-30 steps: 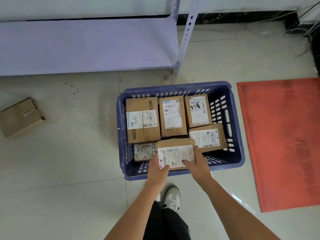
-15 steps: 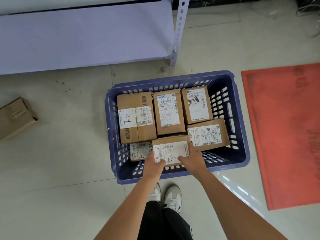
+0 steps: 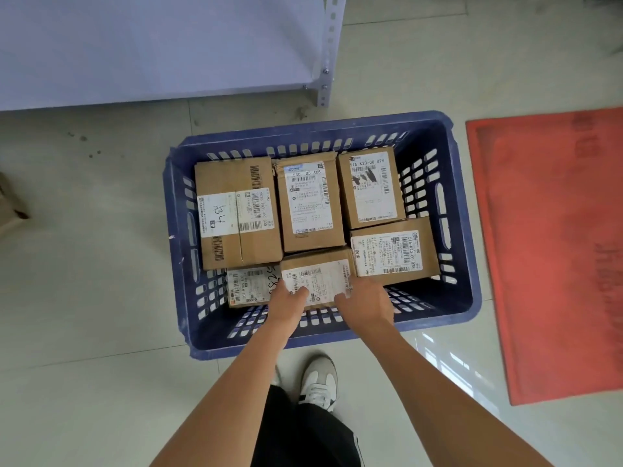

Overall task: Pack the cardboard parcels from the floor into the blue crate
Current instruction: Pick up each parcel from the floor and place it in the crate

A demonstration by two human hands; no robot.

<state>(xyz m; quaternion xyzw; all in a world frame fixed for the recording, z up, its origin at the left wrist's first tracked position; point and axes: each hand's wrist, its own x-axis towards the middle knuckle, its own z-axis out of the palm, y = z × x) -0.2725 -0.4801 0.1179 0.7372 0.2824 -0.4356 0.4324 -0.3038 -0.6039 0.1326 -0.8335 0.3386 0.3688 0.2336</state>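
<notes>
- Parcels (image 3: 238,213) packed label-up inside the blue crate (image 3: 459,210), six in view.
- Far left, at picture edge: another cardboard box (image 3: 10,207) on the floor (image 3: 87,298), well apart from crate, mostly cut off.
- Back row, left to right: "A34" box, then tall ZTO-labelled box (image 3: 308,203), then "516 K20" box (image 3: 370,188); long axes running front to back.
- Front row: small low parcel (image 3: 251,286) at left; held parcel (image 3: 317,278) in the middle, long axis left to right, tilted; wide box (image 3: 392,252) at right, also lying crosswise.
- Left hand (image 3: 286,303) gripping held parcel's near left corner, thumb on the label.
- Right hand (image 3: 365,305) clasping near right corner, fingers curled around the edge.
- Beyond crate at right: red mat (image 3: 553,251) flat on the floor.
</notes>
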